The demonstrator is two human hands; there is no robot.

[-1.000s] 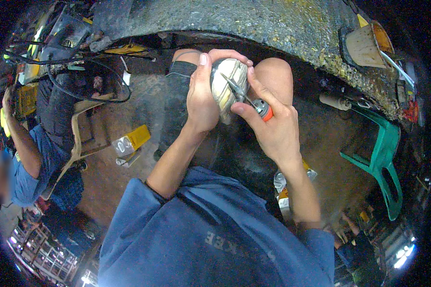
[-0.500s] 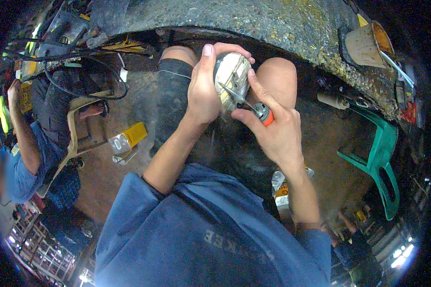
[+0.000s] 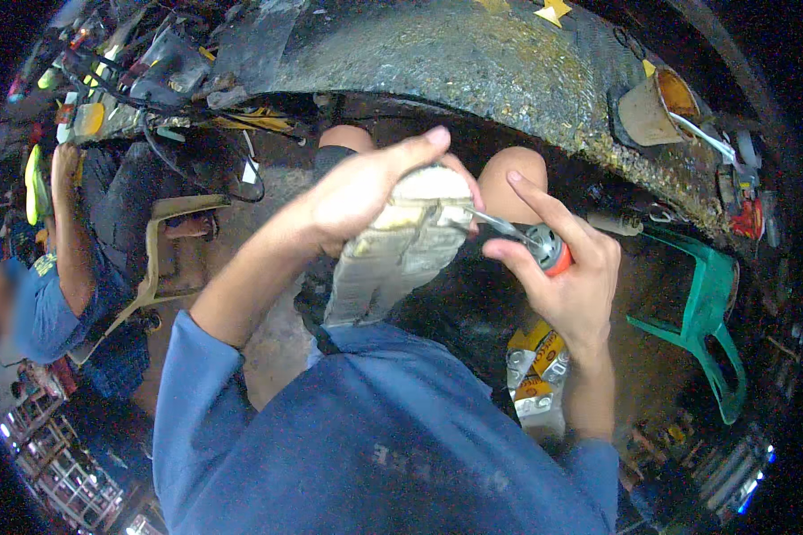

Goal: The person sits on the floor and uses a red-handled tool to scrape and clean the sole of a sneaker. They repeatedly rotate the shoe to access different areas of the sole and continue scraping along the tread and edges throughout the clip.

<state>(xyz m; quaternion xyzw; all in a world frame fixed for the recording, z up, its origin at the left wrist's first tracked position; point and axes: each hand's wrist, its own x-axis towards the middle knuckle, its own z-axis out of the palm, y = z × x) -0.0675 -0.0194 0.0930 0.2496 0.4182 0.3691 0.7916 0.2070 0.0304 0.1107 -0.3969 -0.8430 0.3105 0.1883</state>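
Observation:
My left hand (image 3: 357,196) grips a long, pale, grooved piece that looks like a shoe sole (image 3: 388,259), its rounded end upward and its length reaching toward my body. My right hand (image 3: 571,285) holds a small grey tool with an orange band (image 3: 549,254), thumb and fingers around its body. The tool's thin metal tip meets the right edge of the piece near its upper end. The piece is between my bare knees (image 3: 513,174), and part of it is blurred.
A stained worktop (image 3: 419,53) runs ahead, with cables at left and a dirty bucket (image 3: 647,116) at right. A green plastic chair (image 3: 705,294) lies right; yellow packaging (image 3: 535,357) is beside me. A co-worker (image 3: 53,303) works at left by a beige chair (image 3: 156,241).
My left hand has swung left and tilted, turning the piece so its length shows toward me. My right hand and the tool have moved right and down.

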